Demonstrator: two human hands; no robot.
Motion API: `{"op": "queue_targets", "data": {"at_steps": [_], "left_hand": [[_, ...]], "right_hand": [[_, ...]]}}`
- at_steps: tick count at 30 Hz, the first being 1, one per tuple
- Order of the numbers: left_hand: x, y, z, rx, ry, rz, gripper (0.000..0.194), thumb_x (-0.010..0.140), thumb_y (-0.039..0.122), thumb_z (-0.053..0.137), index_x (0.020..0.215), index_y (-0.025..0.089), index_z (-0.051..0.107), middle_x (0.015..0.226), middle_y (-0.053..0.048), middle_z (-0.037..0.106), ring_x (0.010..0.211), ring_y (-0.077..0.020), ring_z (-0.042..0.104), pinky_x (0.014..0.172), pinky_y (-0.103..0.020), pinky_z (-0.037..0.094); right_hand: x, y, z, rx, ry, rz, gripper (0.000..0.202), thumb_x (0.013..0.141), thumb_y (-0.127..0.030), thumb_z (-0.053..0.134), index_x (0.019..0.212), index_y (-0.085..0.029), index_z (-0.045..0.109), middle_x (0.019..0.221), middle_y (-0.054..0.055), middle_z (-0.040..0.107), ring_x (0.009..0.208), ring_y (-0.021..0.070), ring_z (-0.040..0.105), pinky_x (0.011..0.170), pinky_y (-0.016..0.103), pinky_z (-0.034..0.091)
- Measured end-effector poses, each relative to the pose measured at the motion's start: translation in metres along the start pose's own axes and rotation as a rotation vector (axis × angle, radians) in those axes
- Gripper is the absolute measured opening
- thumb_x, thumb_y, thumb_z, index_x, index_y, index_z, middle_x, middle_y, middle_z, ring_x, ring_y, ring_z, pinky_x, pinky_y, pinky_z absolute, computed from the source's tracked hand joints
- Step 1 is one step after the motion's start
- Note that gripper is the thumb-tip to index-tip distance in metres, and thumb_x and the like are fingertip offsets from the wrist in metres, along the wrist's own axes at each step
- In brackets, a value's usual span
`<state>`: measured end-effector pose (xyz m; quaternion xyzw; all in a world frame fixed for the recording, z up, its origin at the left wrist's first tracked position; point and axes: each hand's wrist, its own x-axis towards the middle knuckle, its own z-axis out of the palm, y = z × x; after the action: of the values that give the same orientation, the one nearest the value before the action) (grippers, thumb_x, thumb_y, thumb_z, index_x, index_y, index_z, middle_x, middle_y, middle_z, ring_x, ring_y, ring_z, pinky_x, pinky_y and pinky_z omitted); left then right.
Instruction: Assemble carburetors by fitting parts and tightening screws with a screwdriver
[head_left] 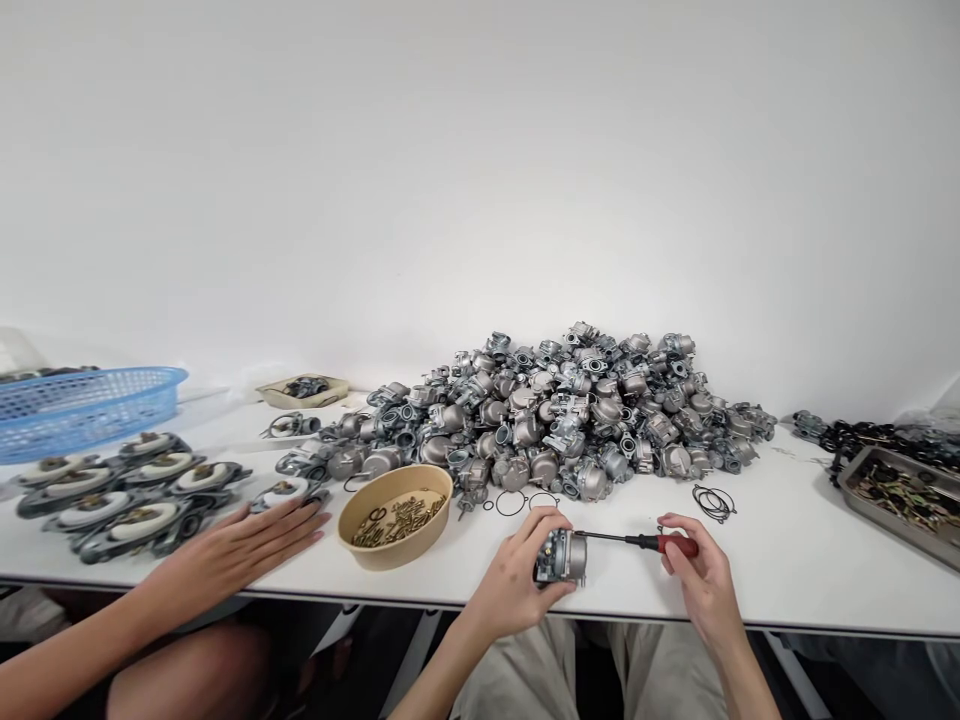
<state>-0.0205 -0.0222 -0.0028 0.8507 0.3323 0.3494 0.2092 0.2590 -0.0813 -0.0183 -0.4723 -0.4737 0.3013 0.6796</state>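
Near the table's front edge, my left hand (517, 580) is closed around a grey metal carburetor (561, 558), its round bowl facing right. My right hand (701, 575) grips the red handle of a screwdriver (677, 545). The screwdriver's dark shaft lies level, pointing left, and its tip meets the top of the carburetor near my left fingers. Behind my hands rises a large heap of similar carburetors (525, 400). Thin black rubber rings (714, 503) lie on the table behind my right hand, and a few more lie in front of the heap.
Another person's hand (259, 540) rests at the left by carburetor bodies with white rings (146, 522). A tan bowl (395, 553) holds brass parts. Further off are a blue basket (90, 405) and a small tan tray (330, 393). A metal tray (892, 520) of small parts stands right.
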Motion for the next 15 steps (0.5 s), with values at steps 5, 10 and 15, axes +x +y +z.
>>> {"op": "queue_targets", "data": {"at_steps": [5,10,15], "left_hand": [[-0.0001,-0.0019,0.0008,0.016,0.002,0.018,0.049,0.083,0.025,0.078,0.127,0.027,0.055,0.138,-0.011,0.059,0.123,-0.0326,0.064,0.099,-0.040,0.054],[0.0004,-0.0051,0.0022,-0.004,0.006,0.031,0.051,0.082,0.024,0.079,0.127,0.027,0.055,0.139,-0.012,0.059,0.125,-0.0326,0.063,0.102,-0.042,0.053],[-0.0011,-0.0090,0.0047,0.000,0.023,0.038,0.052,0.081,0.024,0.080,0.127,0.027,0.057,0.141,-0.012,0.059,0.127,-0.0336,0.063,0.103,-0.042,0.053]], "right_hand": [[0.0009,0.0009,0.0010,0.038,-0.003,0.073,0.045,0.083,-0.063,0.079,0.099,-0.022,0.075,0.093,0.010,0.072,0.052,0.0119,0.050,0.048,0.027,0.042],[0.0024,0.0003,0.0023,0.011,-0.006,0.076,0.042,0.083,-0.062,0.078,0.093,-0.021,0.075,0.068,0.003,0.066,0.046,0.0111,0.042,0.045,0.026,0.038],[0.0019,-0.0016,-0.0010,-0.023,-0.018,-0.106,0.037,0.081,-0.055,0.079,0.096,-0.021,0.078,0.110,0.015,0.074,0.077,0.0243,0.066,0.062,0.032,0.053]]}}
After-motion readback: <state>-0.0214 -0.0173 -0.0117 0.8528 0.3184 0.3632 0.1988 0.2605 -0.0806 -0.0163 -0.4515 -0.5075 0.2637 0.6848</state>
